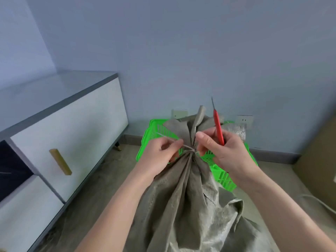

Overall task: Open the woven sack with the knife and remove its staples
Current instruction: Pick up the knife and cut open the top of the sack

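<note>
I am pinching the tie string point(171, 143) with my left hand point(160, 153) and gripping the red knife point(218, 127) in my right hand point(221, 148), the woven sack point(189, 188) gathered between them before a green basket point(221, 176).

Lower part of woven sack point(183, 206) cut off by bottom edge. Green basket point(223, 177) largely hidden behind sack and both hands. Lower end of knife point(218, 127) buried in right hand point(221, 149). Staples too small to make out. Cabinet point(60, 135) cropped at left.
</note>
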